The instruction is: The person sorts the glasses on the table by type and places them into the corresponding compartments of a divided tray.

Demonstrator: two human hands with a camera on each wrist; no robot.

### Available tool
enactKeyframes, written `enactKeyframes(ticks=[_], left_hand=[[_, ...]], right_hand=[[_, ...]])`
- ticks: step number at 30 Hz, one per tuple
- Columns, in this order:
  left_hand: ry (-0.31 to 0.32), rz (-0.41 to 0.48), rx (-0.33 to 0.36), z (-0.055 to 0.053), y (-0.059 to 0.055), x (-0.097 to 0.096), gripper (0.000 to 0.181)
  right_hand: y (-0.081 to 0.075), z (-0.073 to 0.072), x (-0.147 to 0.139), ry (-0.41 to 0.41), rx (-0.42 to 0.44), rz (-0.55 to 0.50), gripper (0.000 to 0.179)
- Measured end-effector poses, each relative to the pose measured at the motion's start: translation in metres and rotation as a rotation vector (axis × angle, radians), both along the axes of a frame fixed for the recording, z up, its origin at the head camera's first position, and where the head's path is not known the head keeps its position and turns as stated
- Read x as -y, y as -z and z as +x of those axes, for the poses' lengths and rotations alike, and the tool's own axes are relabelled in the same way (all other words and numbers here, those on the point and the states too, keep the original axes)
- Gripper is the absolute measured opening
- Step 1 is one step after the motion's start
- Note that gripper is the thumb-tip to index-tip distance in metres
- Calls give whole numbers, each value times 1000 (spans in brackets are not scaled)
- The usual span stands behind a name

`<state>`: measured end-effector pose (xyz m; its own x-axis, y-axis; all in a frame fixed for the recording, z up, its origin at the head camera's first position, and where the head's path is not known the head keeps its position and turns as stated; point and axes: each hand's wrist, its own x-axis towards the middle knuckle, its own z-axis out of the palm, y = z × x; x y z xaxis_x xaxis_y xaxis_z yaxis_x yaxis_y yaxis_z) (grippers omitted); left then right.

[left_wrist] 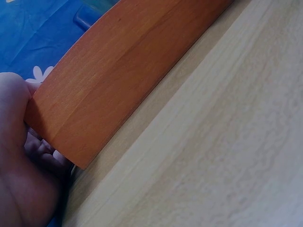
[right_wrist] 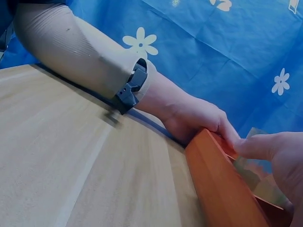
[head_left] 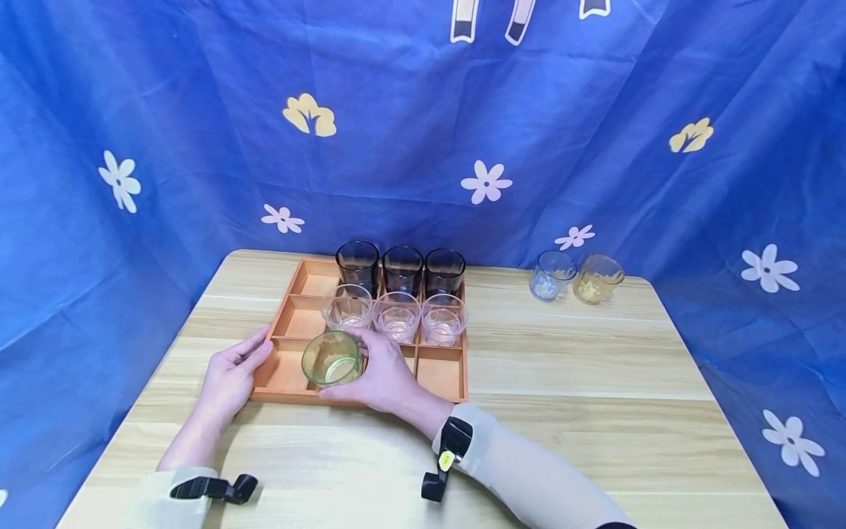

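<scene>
My right hand [head_left: 391, 378] holds a green-tinted glass [head_left: 322, 360] by its side, thumb in front and fingers behind. The glass is over the front row of a divided wooden tray [head_left: 297, 397], toward its left. At the tray's left side, my left hand [head_left: 228, 376] grips the wall near the front corner. Behind the green glass, three clear pinkish glasses [head_left: 443, 323] stand in the middle row. Three dark glasses [head_left: 403, 266] stand in the back row. In the left wrist view, curled fingers [left_wrist: 41, 153] show at the end of the tray's front wall [left_wrist: 113, 80].
A blue-tinted glass [head_left: 547, 283] and a yellow-tinted glass [head_left: 597, 285] stand side by side at the back right of the wooden table [head_left: 562, 382]. Right behind the table hangs a blue patterned cloth [head_left: 396, 147], which also covers both sides.
</scene>
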<state>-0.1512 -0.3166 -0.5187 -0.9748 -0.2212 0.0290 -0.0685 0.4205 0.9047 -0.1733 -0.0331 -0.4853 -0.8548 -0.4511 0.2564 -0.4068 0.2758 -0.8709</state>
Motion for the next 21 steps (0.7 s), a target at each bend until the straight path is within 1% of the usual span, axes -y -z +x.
enactKeyframes(ticks=[6, 9, 16, 21], left_hand=[[2, 25, 5, 0, 1, 1, 54], [3, 26, 7, -1, 0, 0, 55], [-1, 19, 13, -1, -1, -1, 54], [4, 35, 13, 0, -2, -1, 56]], right_hand=[[-3, 1, -3, 2, 11, 14, 96], [-4, 1, -6, 4, 28, 1, 93], [-6, -1, -14, -3, 111, -61, 92], [-9, 4, -25, -26, 170, -88, 90]])
